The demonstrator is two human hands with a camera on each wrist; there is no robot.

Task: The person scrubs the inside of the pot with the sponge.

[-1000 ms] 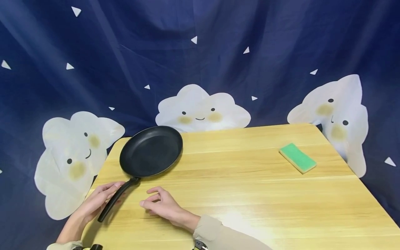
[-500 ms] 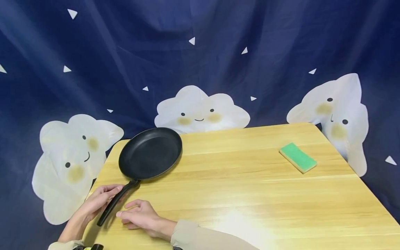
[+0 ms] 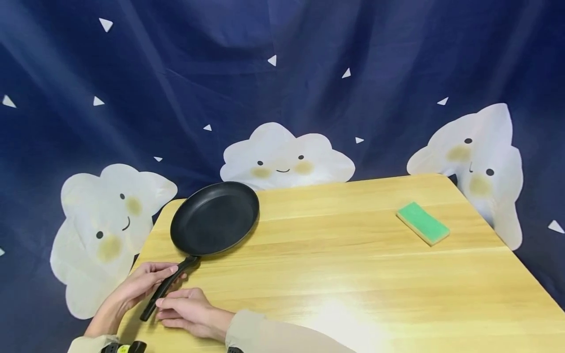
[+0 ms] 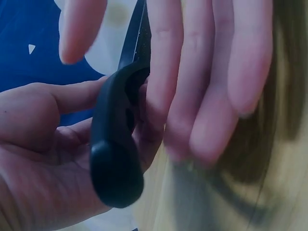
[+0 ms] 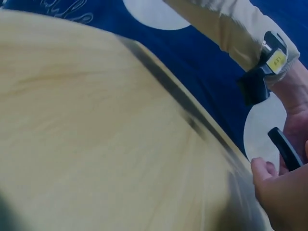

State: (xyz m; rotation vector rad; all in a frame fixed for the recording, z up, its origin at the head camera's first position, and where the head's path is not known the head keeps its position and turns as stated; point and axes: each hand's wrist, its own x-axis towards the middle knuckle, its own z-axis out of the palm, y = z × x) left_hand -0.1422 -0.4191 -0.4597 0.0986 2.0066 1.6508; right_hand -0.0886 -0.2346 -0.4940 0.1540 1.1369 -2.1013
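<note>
A black frying pan [image 3: 215,220] is at the table's left, its cooking side up and its handle angled toward the near left. My left hand [image 3: 143,284] holds the handle, thumb on the upper side and fingers passing under it. Close by the handle's end is my right hand [image 3: 187,311]. In the left wrist view, its nearly straight fingers [image 4: 163,57] hang along one side of the handle [image 4: 115,163], with its thumb over on the other side. The right wrist view catches only the handle's tip [image 5: 284,147] beside both hands.
A green-topped sponge [image 3: 423,223] lies at the right on the wooden table [image 3: 309,255]. The table's left edge runs close beside the left hand. Behind the table hangs a dark blue curtain [image 3: 309,98] with white clouds.
My right hand has moved left, from over the table to right beside the pan's handle. The left hand stays at the handle, and the pan and sponge have kept their places.
</note>
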